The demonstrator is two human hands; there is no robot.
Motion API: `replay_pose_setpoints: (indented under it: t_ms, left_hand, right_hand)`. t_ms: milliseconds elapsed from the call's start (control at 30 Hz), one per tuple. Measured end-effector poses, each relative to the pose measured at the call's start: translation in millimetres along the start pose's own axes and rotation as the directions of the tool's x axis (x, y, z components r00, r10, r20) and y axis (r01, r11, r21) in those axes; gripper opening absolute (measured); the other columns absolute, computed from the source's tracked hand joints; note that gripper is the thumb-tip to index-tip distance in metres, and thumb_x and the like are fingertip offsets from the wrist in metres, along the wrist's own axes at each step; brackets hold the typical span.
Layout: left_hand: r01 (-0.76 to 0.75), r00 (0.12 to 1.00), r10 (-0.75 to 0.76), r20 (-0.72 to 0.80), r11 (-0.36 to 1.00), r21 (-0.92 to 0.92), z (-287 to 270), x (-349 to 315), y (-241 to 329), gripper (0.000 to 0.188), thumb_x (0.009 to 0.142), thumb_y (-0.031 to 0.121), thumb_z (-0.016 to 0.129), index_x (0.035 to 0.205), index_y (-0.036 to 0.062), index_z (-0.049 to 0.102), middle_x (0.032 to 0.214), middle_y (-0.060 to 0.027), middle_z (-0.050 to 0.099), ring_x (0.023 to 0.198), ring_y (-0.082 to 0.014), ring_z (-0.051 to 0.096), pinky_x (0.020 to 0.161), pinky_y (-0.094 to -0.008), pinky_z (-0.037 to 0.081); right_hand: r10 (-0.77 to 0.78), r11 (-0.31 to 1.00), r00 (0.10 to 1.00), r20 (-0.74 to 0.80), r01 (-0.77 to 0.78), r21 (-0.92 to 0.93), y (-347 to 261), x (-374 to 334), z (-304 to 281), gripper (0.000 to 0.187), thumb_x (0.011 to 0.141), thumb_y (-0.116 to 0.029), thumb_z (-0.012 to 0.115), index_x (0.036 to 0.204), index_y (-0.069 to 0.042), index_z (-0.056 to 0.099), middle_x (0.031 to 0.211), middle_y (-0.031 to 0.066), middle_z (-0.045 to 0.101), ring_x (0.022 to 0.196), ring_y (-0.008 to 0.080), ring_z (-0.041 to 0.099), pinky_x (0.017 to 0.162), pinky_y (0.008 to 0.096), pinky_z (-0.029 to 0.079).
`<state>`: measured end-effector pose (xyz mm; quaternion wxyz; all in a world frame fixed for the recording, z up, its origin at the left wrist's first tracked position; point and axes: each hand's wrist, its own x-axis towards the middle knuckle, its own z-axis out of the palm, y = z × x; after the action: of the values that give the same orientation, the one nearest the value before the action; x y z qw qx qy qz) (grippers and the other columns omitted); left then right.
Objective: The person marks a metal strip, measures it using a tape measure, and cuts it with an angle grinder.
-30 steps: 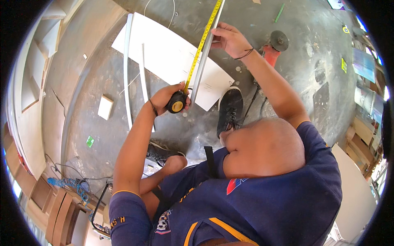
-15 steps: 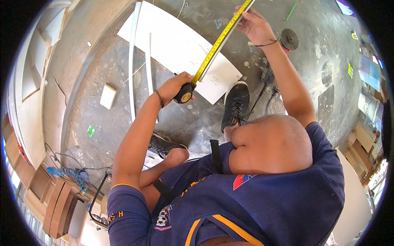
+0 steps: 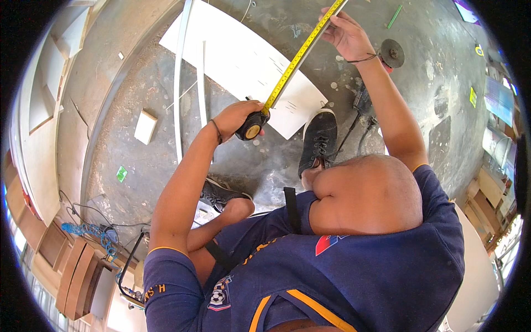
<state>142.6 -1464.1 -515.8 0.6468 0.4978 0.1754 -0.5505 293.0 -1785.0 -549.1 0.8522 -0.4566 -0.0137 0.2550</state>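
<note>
My left hand (image 3: 235,117) is closed around the black case of a tape measure (image 3: 252,131). Its yellow blade (image 3: 293,66) is pulled out and runs up to the right, past the top edge of the picture. Along the blade's right side lies a thin pale strip (image 3: 313,45). My right hand (image 3: 349,40) is closed with its fingers at the blade and strip, farther up; the fingertips are partly hidden behind them. Below both hands a white board (image 3: 243,52) with short dark marks lies on the floor.
Two long white strips (image 3: 178,88) lie left of and across the board. A disc tool (image 3: 391,53) and a dark power tool (image 3: 362,102) are by my right forearm. A small white block (image 3: 145,127) lies left. Blue coiled hose (image 3: 97,231) and cables are at lower left.
Almost nothing differs. Both hands, with the tape measure and strip, have shifted very slightly to the right; the right fingers look a little more spread.
</note>
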Motion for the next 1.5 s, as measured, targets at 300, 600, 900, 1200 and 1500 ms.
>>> replay_pose_setpoints:
  t_ms: [300,600,900,1200,1500]
  left_hand:
    - [0.084,0.995,-0.087,-0.039,0.995,-0.052,4,-3,3,0.033,0.094,0.031,0.049,0.099,-0.0004,0.058,0.081,-0.0105,0.062,0.066,-0.0212,0.067,0.055,-0.0288,0.055]
    - [0.003,0.998,-0.003,0.058,1.000,-0.003,3,1,2,0.030,0.096,0.030,0.046,0.103,0.0028,0.056,0.082,-0.0073,0.057,0.067,-0.0182,0.065,0.057,-0.0267,0.053]
    - [-0.013,1.000,0.013,-0.013,1.000,0.025,4,2,2,0.028,0.094,0.028,0.049,0.100,0.0018,0.057,0.087,-0.0059,0.058,0.066,-0.0153,0.063,0.057,-0.0235,0.050]
    - [-0.119,0.930,0.095,-0.356,0.992,-0.046,-36,14,-17,0.031,0.092,0.036,0.054,0.097,0.0050,0.053,0.081,-0.0056,0.057,0.065,-0.0180,0.064,0.053,-0.0298,0.053]
    - [-0.458,0.807,0.176,-0.564,0.790,-0.408,-44,10,-1,0.026,0.093,0.034,0.051,0.096,0.0090,0.053,0.086,-0.0065,0.057,0.080,-0.0265,0.064,0.063,-0.0389,0.054]
  right_hand:
    - [0.005,1.000,0.999,-0.031,-0.005,-0.016,1,0,-1,0.030,0.095,-0.018,0.048,0.121,-0.004,0.052,0.105,0.0065,0.060,0.094,0.0141,0.059,0.084,0.0304,0.053]
    - [0.018,1.000,0.999,-0.026,-0.018,-0.007,2,-1,-2,0.029,0.095,-0.019,0.049,0.120,-0.004,0.052,0.104,0.0058,0.060,0.093,0.0140,0.059,0.084,0.0306,0.053]
    - [0.027,0.995,0.993,-0.113,-0.037,-0.090,3,0,5,0.028,0.094,-0.020,0.052,0.117,-0.004,0.054,0.103,0.0047,0.061,0.092,0.0152,0.061,0.083,0.0314,0.054]
    - [0.067,0.990,0.871,-0.487,-0.117,-0.075,22,0,-8,0.018,0.090,-0.020,0.061,0.092,-0.004,0.054,0.084,0.0049,0.057,0.075,0.0160,0.059,0.075,0.0350,0.057]
    - [0.224,0.926,0.794,-0.566,0.008,0.377,82,-27,-2,0.023,0.093,-0.022,0.057,0.100,-0.001,0.049,0.095,0.0145,0.053,0.085,0.0257,0.057,0.079,0.0392,0.055]
